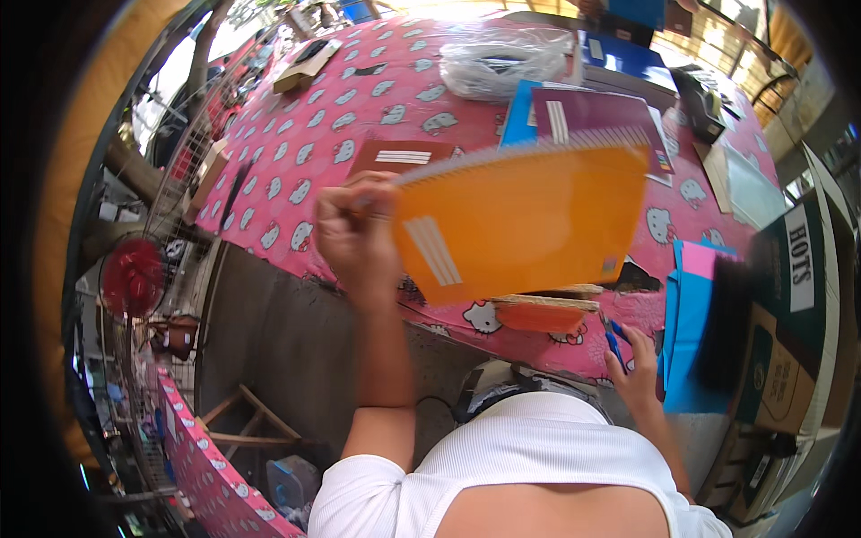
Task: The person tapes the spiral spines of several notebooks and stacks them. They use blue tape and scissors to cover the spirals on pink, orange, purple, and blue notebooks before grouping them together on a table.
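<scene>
Here the left hand (357, 235) is closed in a pinch on the spiral-bound corner of an orange notebook (525, 218), holding it tilted in the air above the pink patterned tablecloth (341, 108), while the right hand (639, 369) is curled around a blue pen (612, 339) near the table's front edge. Held by one corner only, the notebook could, I judge, twist or slip from the fingers and drop onto the small orange stack (543, 314) just beneath it, or knock the maroon notebook (599, 112) behind.

orange notebook (520, 220) motion-blurred, right hand (639, 368) partly hiding blue pens (613, 339)
</scene>
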The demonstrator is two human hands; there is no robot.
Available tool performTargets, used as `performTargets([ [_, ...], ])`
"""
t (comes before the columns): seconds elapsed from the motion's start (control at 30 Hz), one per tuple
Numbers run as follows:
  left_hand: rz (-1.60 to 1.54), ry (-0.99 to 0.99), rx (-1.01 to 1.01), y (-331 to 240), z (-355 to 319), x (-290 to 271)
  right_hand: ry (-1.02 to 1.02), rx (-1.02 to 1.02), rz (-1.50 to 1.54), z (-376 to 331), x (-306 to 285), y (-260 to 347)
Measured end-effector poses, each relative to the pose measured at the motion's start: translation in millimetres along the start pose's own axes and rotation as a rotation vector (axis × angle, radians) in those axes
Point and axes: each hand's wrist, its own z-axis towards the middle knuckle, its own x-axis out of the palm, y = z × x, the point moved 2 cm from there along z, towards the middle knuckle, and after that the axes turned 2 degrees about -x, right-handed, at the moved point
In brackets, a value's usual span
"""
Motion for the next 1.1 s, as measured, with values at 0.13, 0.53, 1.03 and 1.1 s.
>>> performTargets([
  [0.13, -0.248, -0.347, -0.365, 24, 41, -121, 0.009, -0.237, -0.294, 8, 1, -23],
  [0.53, 0.523, -0.632, -0.080, 159, 20, -248, -0.460, 0.027, 0.007, 300, -83, -105],
  [1.03, 0.300, -0.105, -0.356, 142, 94, 2, -0.291, -0.011, 0.258, 351, -104, 3],
  [1.1, 0.233, 0.120, -0.478, 161, 90, 66, -0.325, -0.236, 0.553, 348, -104, -3],
])
